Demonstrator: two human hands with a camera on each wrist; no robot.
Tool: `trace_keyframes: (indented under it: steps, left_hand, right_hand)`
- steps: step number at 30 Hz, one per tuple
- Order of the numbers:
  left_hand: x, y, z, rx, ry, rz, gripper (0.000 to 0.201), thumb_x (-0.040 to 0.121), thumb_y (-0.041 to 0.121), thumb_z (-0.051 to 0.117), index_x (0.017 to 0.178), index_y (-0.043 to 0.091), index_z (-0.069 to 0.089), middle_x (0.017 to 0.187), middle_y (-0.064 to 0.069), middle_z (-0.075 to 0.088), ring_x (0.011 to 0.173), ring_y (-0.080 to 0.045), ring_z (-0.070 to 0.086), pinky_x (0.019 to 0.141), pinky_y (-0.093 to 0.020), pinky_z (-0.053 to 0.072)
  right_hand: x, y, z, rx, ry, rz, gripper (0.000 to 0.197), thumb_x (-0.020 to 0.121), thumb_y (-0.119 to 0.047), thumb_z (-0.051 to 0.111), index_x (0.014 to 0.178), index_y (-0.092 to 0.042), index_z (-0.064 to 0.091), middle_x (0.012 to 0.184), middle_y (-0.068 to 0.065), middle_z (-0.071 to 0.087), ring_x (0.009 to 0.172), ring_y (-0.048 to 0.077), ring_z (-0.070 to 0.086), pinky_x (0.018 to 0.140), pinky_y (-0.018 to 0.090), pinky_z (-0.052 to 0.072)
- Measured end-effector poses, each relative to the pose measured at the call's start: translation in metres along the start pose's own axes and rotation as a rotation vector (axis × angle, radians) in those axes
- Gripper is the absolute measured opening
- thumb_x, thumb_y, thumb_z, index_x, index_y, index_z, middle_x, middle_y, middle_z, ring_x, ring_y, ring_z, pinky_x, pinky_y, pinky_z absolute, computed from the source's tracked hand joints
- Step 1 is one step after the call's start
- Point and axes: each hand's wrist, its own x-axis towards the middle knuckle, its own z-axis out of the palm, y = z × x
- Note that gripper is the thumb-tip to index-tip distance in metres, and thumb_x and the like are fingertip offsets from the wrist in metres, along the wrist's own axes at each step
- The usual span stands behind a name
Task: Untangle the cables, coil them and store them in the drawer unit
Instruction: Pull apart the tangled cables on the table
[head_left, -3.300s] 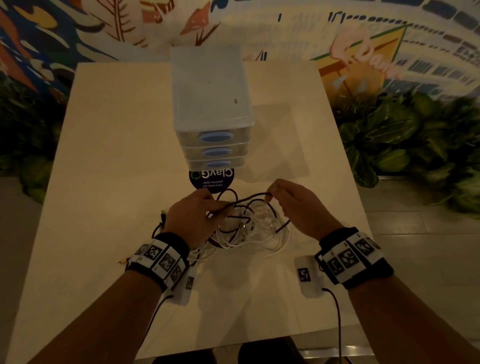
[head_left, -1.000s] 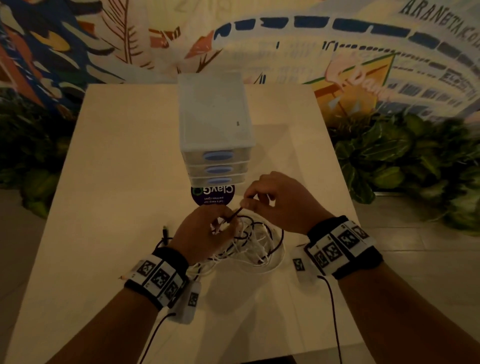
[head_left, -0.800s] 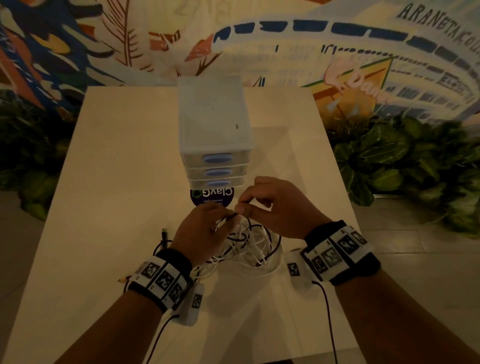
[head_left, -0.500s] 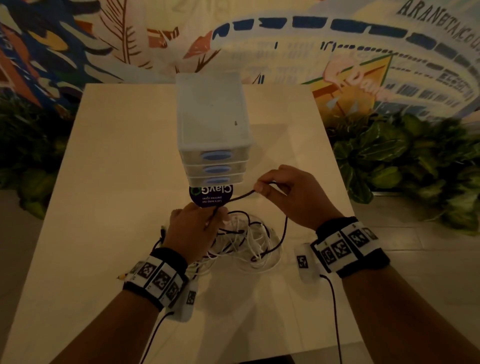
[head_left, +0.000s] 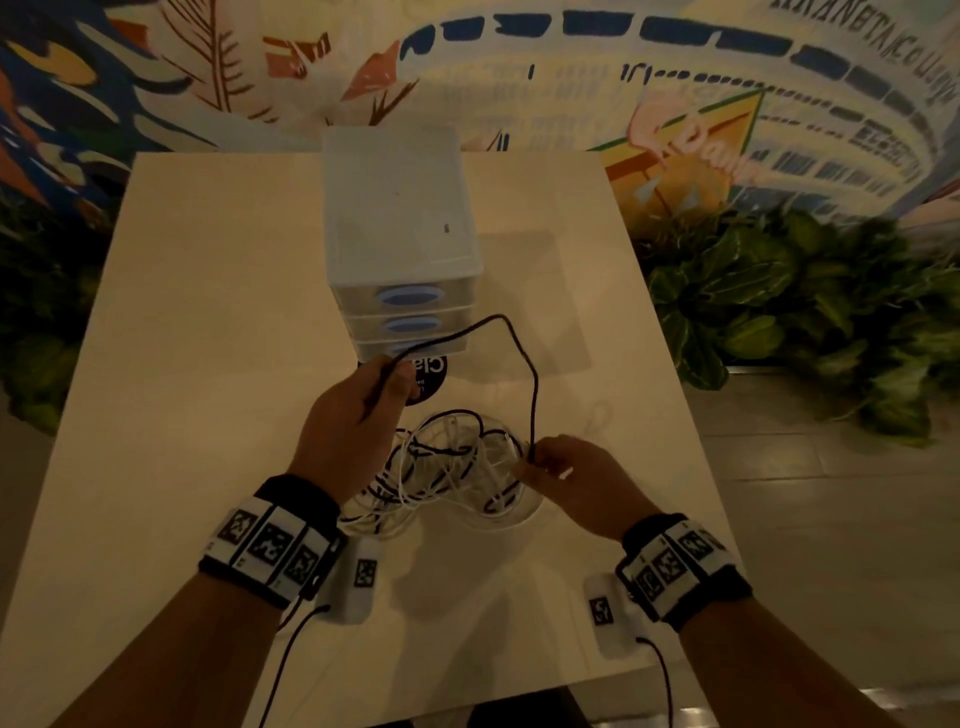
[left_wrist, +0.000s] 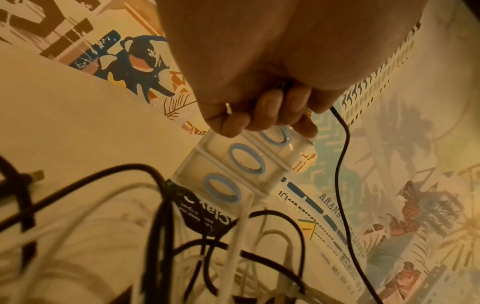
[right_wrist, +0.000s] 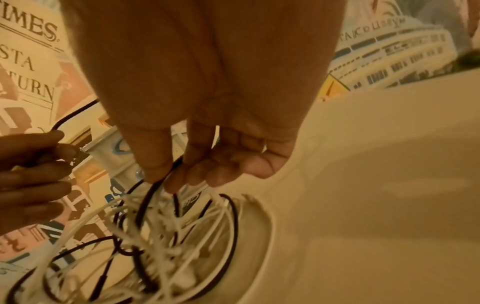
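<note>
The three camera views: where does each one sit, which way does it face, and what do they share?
Head: worn high, looks down at the table; both forearms show, left hand and right hand each holding the black cable.
Left wrist: looks along the left hand's curled fingers toward the drawer unit.
Right wrist: looks along the right hand's fingers into the cable tangle.
Shared: the drawer unit, black cable and tangle appear in all three.
</note>
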Motion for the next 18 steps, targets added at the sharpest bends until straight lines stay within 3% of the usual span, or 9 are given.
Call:
trace_keyframes:
  steps: [2, 4, 6, 8, 11, 13, 14, 16, 18]
  left_hand:
    - [-0.002, 0.009, 0.003, -0.119, -0.087, 0.012, 0.017, 0.106, 0.04, 0.045, 0.099, 0.035, 0.059, 0.065, 0.016, 0.06, 0.055, -0.004, 0.05, 0.058, -0.024, 0.036]
    - [-0.004, 0.02, 0.007, -0.161, -0.214, 0.076, 0.022, 0.102, 0.045, 0.041, 0.109, 0.038, 0.061, 0.07, -0.001, 0.058, 0.06, -0.014, 0.052, 0.062, -0.032, 0.042]
    - [-0.002, 0.029, 0.015, -0.075, -0.3, 0.13, 0.028, 0.105, 0.036, 0.038, 0.126, 0.035, 0.057, 0.075, 0.001, 0.062, 0.066, -0.005, 0.058, 0.062, -0.017, 0.041]
    - [0.004, 0.037, 0.027, 0.054, -0.307, 0.157, 0.031, 0.109, 0.031, 0.036, 0.136, 0.03, 0.05, 0.079, 0.007, 0.065, 0.071, 0.007, 0.06, 0.065, -0.011, 0.039]
    - [0.016, 0.039, 0.044, 0.201, -0.321, 0.12, 0.041, 0.108, 0.042, 0.033, 0.144, 0.028, 0.047, 0.088, 0.012, 0.068, 0.083, 0.003, 0.062, 0.081, -0.027, 0.051]
    - [0.023, 0.036, 0.05, 0.347, -0.359, 0.089, 0.047, 0.108, 0.047, 0.029, 0.149, 0.03, 0.043, 0.101, 0.004, 0.072, 0.093, -0.012, 0.066, 0.088, -0.037, 0.053]
    - [0.025, 0.036, 0.053, 0.435, -0.386, 0.082, 0.049, 0.108, 0.048, 0.027, 0.152, 0.031, 0.04, 0.098, 0.002, 0.072, 0.09, -0.018, 0.066, 0.083, -0.038, 0.053]
    - [0.026, 0.037, 0.058, 0.544, -0.453, 0.088, 0.051, 0.107, 0.05, 0.024, 0.155, 0.034, 0.033, 0.081, 0.003, 0.065, 0.072, -0.018, 0.058, 0.068, -0.036, 0.047]
    - [0.023, 0.036, 0.062, 0.57, -0.532, 0.094, 0.052, 0.107, 0.051, 0.024, 0.154, 0.033, 0.035, 0.093, -0.002, 0.069, 0.079, -0.019, 0.06, 0.072, -0.036, 0.048]
  right_hand:
    - [-0.001, 0.0, 0.007, 0.109, -0.004, 0.009, 0.024, 0.099, -0.049, 0.057, 0.09, -0.029, 0.065, 0.081, -0.007, 0.07, 0.077, 0.008, 0.065, 0.078, 0.034, 0.053]
    - [-0.001, -0.003, 0.011, 0.147, 0.031, 0.02, 0.021, 0.102, -0.044, 0.055, 0.09, -0.027, 0.063, 0.076, -0.007, 0.07, 0.071, 0.004, 0.064, 0.072, 0.025, 0.05]
    - [0.0, -0.006, 0.012, 0.141, 0.134, -0.003, 0.018, 0.1, -0.042, 0.06, 0.091, -0.027, 0.062, 0.075, -0.007, 0.069, 0.071, 0.003, 0.063, 0.066, 0.013, 0.044]
    - [0.001, -0.007, 0.012, 0.167, 0.208, -0.026, 0.014, 0.098, -0.042, 0.063, 0.091, -0.03, 0.063, 0.08, -0.01, 0.067, 0.076, 0.003, 0.062, 0.067, 0.012, 0.043]
    - [0.003, -0.007, 0.012, 0.303, 0.152, -0.02, 0.016, 0.098, -0.046, 0.062, 0.088, -0.033, 0.063, 0.082, -0.008, 0.067, 0.079, 0.01, 0.063, 0.076, 0.026, 0.05]
    - [0.003, -0.009, 0.011, 0.453, 0.09, 0.019, 0.015, 0.099, -0.04, 0.062, 0.089, -0.029, 0.064, 0.084, 0.001, 0.072, 0.081, 0.018, 0.068, 0.077, 0.035, 0.054]
    - [0.003, -0.01, 0.009, 0.504, 0.069, 0.037, 0.013, 0.101, -0.034, 0.061, 0.092, -0.025, 0.064, 0.086, 0.003, 0.074, 0.082, 0.02, 0.071, 0.076, 0.035, 0.056]
    - [0.001, -0.011, 0.004, 0.542, 0.045, 0.073, 0.014, 0.103, -0.027, 0.058, 0.099, -0.015, 0.064, 0.088, 0.004, 0.077, 0.082, 0.022, 0.075, 0.077, 0.035, 0.059]
    - [-0.002, -0.011, 0.002, 0.556, 0.04, 0.103, 0.018, 0.104, -0.025, 0.057, 0.104, -0.008, 0.064, 0.089, 0.004, 0.077, 0.082, 0.023, 0.076, 0.08, 0.036, 0.06]
